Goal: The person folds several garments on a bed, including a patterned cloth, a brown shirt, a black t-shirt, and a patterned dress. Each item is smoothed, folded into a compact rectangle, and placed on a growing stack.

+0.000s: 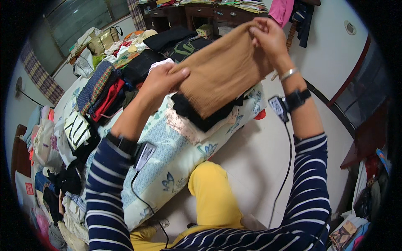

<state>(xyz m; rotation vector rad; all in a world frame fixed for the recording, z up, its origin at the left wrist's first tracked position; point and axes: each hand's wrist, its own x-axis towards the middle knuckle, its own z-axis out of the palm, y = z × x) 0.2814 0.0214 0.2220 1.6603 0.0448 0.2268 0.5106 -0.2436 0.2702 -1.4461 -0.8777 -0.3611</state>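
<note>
A folded tan garment [220, 69] is stretched between my two hands, raised over the bed. My left hand [161, 80] pinches its left corner with the thumb on top. My right hand [268, 36] grips the upper right corner between thumb and fingers. Beneath the cloth lies a folded black garment [204, 124], partly hidden by it. Under the black one, a pale pink patterned garment [180, 124] rests on the flowered bedspread [163, 147].
Stacked folded clothes [97, 91] sit on the bed's left side, with more dark clothes [169, 37] farther back. Loose clothing [66, 182] heaps at the lower left. A dark wooden desk [204, 12] stands beyond the bed. Cables [287, 157] hang from both wrist straps.
</note>
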